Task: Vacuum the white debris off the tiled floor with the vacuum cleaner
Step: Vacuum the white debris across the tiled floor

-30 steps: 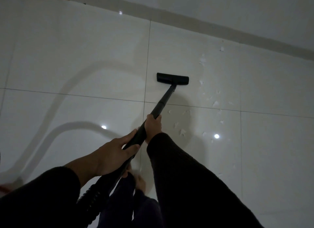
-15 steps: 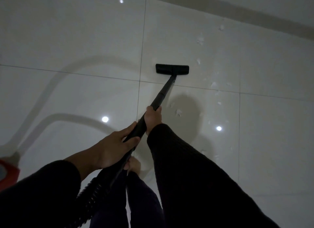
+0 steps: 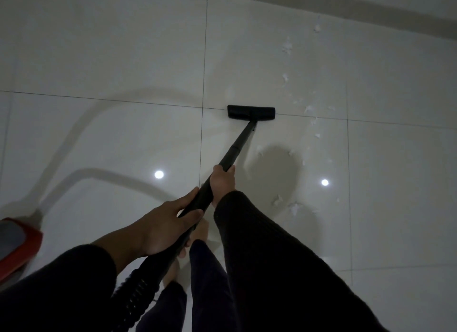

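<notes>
The black floor nozzle (image 3: pixel 251 112) rests flat on the pale tiled floor (image 3: pixel 123 59), across a grout line. Its black wand (image 3: pixel 237 146) slants down toward me. My right hand (image 3: pixel 222 183) grips the wand higher up, and my left hand (image 3: pixel 168 225) grips it lower, just above the ribbed hose (image 3: pixel 138 289). White debris (image 3: pixel 309 109) lies scattered to the right of the nozzle, running up toward the wall. More white scraps (image 3: pixel 293 206) lie near my right forearm.
The red and grey vacuum body (image 3: pixel 17 245) sits at the left edge, its hose's shadow curving across the tiles. A dark skirting strip (image 3: pixel 371 12) runs along the wall at top right. My bare feet (image 3: pixel 197 230) stand below the wand.
The nozzle has been pulled back toward me, from beyond the grout line onto it. The view has tilted down and left, bringing more of the red vacuum body into sight.
</notes>
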